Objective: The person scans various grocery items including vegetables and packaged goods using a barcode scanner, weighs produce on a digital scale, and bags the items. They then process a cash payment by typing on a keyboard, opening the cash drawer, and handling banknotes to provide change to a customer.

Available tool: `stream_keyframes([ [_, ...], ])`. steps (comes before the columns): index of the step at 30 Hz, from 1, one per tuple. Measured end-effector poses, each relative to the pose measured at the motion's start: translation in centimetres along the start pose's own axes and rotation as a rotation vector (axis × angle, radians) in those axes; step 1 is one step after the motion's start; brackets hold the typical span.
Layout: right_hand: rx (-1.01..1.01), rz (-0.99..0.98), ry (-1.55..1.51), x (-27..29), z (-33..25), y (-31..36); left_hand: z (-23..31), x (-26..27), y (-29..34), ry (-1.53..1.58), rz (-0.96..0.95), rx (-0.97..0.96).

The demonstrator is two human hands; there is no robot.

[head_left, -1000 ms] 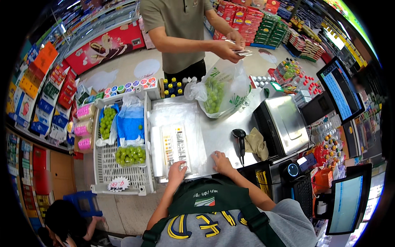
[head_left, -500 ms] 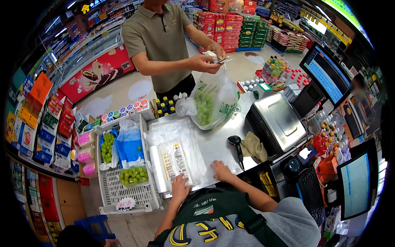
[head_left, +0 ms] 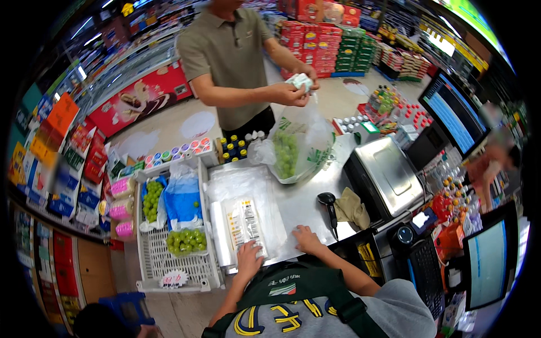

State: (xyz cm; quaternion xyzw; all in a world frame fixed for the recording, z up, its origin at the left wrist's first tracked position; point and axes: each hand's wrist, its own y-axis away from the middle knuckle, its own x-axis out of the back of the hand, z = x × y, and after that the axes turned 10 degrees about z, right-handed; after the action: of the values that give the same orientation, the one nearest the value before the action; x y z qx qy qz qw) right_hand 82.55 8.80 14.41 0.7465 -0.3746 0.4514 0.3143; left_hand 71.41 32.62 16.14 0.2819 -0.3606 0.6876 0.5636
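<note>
My left hand (head_left: 249,257) lies with fingers outstretched on the lower edge of a printed clear packet (head_left: 244,224), which rests on a stack of clear plastic bags (head_left: 269,208). My right hand (head_left: 307,239) rests on the bare metal counter (head_left: 287,253), its fingers apart and nothing in them. Ahead of it lie a black handheld scanner (head_left: 328,205) and a crumpled tan cloth (head_left: 353,207). Farther off stands a translucent bag (head_left: 309,149) with green grapes (head_left: 286,153) inside. Across the counter, another person's hands (head_left: 293,93) hold a crumpled whitish thing (head_left: 301,82) above the bag.
Left of the bags, a white crate (head_left: 152,265) holds grape bunches (head_left: 186,241) and blue wrapping. A steel-topped machine (head_left: 389,169) stands on the right, beside two screens (head_left: 453,110), a keyboard (head_left: 424,270) and several bottles (head_left: 451,188). Small yellow-capped bottles (head_left: 234,147) line the far edge.
The view has shifted slightly, so the scene sits farther right. Across the counter, the other person's hands have turned the whitish thing, which shows more fully now. My hands stay put.
</note>
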Motion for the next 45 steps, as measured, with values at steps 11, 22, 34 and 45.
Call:
stream_keyframes([
  [11, 0.048, -0.027, -0.041, -0.4, 0.6, -0.5, -1.3, -0.6, -0.6, 0.173, 0.119, 0.084],
  [22, 0.106, -0.117, 0.011, -0.3, 0.8, -1.9, -1.6, 1.5, 0.7, -0.006, 0.298, 0.222],
  [34, 0.09, -0.156, -0.037, -0.6, 1.4, -2.0, -11.6, 13.0, -1.6, -0.284, 0.899, 0.451],
  [45, 0.169, -0.145, -0.039, -1.4, 2.8, -2.2, -19.9, 13.4, 6.0, 0.252, 0.812, 0.987],
])
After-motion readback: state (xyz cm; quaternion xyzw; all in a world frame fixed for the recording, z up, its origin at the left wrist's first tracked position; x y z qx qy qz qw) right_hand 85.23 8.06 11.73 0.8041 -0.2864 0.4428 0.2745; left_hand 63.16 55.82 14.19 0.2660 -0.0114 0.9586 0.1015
